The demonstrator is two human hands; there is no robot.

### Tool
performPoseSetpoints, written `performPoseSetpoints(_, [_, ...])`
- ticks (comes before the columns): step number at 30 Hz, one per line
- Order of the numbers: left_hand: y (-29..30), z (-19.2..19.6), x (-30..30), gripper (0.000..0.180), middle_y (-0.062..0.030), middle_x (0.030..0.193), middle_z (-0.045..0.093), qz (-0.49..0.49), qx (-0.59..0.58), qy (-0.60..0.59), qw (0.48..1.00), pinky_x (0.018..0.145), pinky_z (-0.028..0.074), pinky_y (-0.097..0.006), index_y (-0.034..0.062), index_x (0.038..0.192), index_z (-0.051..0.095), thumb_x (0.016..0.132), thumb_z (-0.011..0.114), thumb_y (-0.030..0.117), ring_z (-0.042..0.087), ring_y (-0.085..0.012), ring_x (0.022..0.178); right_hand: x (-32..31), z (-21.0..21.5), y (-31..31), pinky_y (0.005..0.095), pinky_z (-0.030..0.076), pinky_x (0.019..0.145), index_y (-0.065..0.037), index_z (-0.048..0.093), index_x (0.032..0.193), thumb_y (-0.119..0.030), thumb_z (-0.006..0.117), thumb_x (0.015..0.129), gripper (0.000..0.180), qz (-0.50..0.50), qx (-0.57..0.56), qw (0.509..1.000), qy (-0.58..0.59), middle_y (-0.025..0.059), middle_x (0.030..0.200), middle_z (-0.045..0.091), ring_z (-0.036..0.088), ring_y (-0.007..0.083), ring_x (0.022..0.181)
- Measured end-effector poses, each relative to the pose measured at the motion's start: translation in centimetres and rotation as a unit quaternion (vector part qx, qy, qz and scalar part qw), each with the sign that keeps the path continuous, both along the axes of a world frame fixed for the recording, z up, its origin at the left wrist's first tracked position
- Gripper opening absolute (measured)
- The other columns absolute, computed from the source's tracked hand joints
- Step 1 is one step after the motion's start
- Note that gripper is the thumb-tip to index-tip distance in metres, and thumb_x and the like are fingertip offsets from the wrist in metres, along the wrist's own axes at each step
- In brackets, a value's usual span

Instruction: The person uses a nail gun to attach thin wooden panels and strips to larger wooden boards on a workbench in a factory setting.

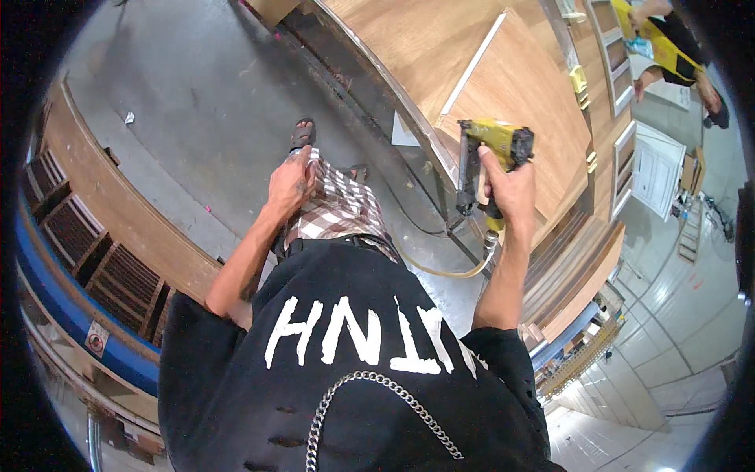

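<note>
My right hand [513, 189] is wrapped round the handle of a yellow and black pneumatic nail gun [499, 140]. The gun is over the near edge of a workbench, beside a light brown wooden panel [523, 86]. From the bottom of its handle a pale air hose [452, 274] curves away to the left, behind my body. My left hand [292, 186] hangs in front of my checked trousers [342, 206], its index finger stretched out and its other fingers partly hidden. Nothing shows in it.
A white strip [474, 63] lies along the panel's edge. Small framed pieces [625, 169] and a yellow block [580, 80] stand farther right. Another person's arm [648, 80] reaches in at the far right. To my left runs a wood-edged structure [134, 212] with a blue rail [59, 287].
</note>
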State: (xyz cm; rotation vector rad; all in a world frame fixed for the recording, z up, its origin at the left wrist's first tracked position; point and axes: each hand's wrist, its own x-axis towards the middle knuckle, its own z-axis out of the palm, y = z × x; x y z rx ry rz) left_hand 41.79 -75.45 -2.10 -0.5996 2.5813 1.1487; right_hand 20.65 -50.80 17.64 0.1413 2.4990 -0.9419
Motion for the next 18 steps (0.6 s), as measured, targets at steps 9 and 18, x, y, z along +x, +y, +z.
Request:
performPoseSetpoints(9, [-0.3, 0.5, 0.4, 0.040, -0.0235, 0.092, 0.065, 0.061, 0.048, -0.029, 0.997, 0.075, 0.049, -0.048, 0.0047, 0.125, 0.051, 0.091, 0.049, 0.025, 0.061, -0.0424, 0.084, 0.1, -1.3, 0.0, 0.0271, 0.040, 0.042, -0.001, 0.064, 0.076, -0.029, 0.069, 0.082, 0.030, 0.036, 0.067, 0.997, -0.027, 0.0014, 0.052, 0.054, 0.051, 0.0096, 0.043])
performPoseSetpoints(18, [-1.1, -0.6, 2.4, 0.041, -0.0227, 0.100, 0.064, 0.048, 0.031, -0.087, 0.995, 0.079, 0.048, -0.047, 0.0048, 0.126, 0.051, 0.091, 0.048, 0.027, 0.061, -0.0402, 0.091, -0.2, -3.9, 1.8, 0.0276, 0.041, 0.043, -0.002, 0.063, 0.075, -0.029, 0.069, 0.082, 0.029, 0.079, 0.089, 0.993, 0.018, 0.0014, 0.054, 0.054, 0.050, 0.0102, 0.042])
